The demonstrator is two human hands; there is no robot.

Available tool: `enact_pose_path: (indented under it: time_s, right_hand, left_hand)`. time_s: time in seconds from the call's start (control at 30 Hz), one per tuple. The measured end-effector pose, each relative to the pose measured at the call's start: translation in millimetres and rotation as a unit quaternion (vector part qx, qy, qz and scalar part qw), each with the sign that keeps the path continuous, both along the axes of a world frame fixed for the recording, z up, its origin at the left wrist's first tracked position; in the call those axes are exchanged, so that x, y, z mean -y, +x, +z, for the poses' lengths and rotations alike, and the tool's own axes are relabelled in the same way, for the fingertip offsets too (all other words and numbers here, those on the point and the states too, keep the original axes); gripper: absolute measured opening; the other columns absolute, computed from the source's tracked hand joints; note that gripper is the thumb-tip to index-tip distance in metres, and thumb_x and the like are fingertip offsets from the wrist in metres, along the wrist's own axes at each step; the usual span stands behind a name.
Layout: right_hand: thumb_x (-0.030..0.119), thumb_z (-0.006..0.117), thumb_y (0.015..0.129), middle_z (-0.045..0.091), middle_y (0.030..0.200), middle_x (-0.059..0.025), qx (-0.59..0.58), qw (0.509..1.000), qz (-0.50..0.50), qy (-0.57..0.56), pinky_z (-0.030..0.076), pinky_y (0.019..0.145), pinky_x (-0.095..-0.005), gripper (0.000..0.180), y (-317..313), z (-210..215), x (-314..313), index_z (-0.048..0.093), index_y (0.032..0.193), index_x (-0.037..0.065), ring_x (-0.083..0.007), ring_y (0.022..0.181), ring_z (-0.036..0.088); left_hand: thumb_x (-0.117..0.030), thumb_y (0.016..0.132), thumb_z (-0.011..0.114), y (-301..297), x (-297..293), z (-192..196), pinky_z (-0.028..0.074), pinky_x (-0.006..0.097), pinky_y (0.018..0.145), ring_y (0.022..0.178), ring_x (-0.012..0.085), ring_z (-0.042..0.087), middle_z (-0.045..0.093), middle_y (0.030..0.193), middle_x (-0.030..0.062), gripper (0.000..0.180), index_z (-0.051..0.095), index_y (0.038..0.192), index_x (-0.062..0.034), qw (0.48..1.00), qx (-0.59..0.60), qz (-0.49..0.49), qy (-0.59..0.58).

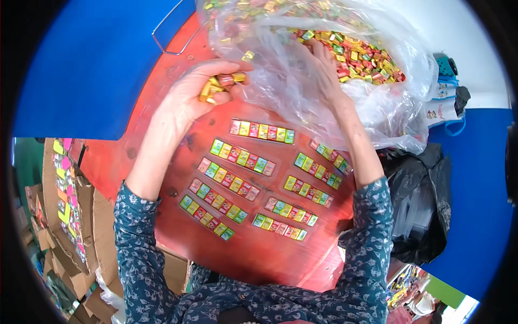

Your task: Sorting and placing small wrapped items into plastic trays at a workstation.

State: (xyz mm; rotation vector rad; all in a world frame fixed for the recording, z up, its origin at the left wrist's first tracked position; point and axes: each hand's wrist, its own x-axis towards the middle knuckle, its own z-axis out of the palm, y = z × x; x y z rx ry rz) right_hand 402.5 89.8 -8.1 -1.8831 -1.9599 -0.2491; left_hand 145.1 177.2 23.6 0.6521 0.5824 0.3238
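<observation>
My left hand (200, 89) is closed around several small wrapped candies (224, 82) in yellow, red and orange. One yellow candy (247, 56) lies against the plastic just beyond its fingertips. At the mouth of a big clear plastic bag (377, 116), my right hand (324, 65) reaches in with stretched fingers against the heap of candies (372, 62); its fingertips are partly hidden. Between my forearms lie several narrow clear trays, each lined with a row of candies, such as the far tray (263, 131) and the near left tray (206, 217).
The red tabletop (248, 259) carries the trays and the bag. A black plastic bag (418, 200) sits to the right, holding clear plastic pieces. Cardboard boxes (105, 232) stand at the left. A bent metal wire frame (172, 53) is at the far left edge.
</observation>
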Motion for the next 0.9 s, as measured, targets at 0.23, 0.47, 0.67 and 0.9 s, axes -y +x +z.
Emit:
enact_pose_path:
  time_s: [0.23,0.47,0.67,0.9]
  right_hand:
    - [0.029,0.061,0.080,0.057,0.092,-0.0145,0.073,0.997,-0.019,-0.004,0.048,0.073,-0.0410,0.027,57.2,20.4,-8.3,0.061,0.093,0.005,-0.0347,0.086,0.056]
    - [0.032,0.075,0.067,0.058,0.111,-0.0171,-0.196,0.952,-0.027,-0.235,0.044,0.086,-0.0325,0.059,56.4,76.7,44.8,0.057,0.113,-0.001,-0.0263,0.103,0.056]
    - [0.008,0.067,0.067,0.060,0.078,-0.0106,0.091,0.989,-0.040,-0.106,0.049,0.063,-0.0382,0.012,51.7,54.9,57.2,0.065,0.078,0.007,-0.0296,0.068,0.061]
    - [0.006,0.063,0.068,0.059,0.076,-0.0189,0.195,0.969,-0.135,0.065,0.046,0.061,-0.0397,0.017,137.6,90.6,25.7,0.062,0.083,-0.002,-0.0335,0.066,0.058]
  left_hand:
    - [-0.011,0.081,0.058,78.0,33.9,-8.1,0.034,0.014,0.036,0.054,0.0106,0.057,0.060,0.074,0.0091,0.018,0.061,0.093,0.0028,0.993,-0.020,-0.062,0.098]
    - [-0.010,0.081,0.056,94.0,30.1,-25.8,0.036,0.018,0.036,0.051,0.0124,0.056,0.059,0.070,0.0097,0.016,0.061,0.087,0.0044,0.980,-0.090,-0.035,0.172]
    - [-0.008,0.081,0.054,118.0,28.4,-34.3,0.035,0.020,0.035,0.049,0.0127,0.055,0.057,0.065,0.0077,0.014,0.060,0.082,0.0042,0.973,-0.106,-0.016,0.202]
    - [-0.005,0.078,0.055,147.3,-2.0,-23.7,0.036,0.022,0.036,0.049,0.0158,0.057,0.055,0.058,0.0069,0.010,0.060,0.075,0.0034,0.988,-0.039,0.005,0.152]
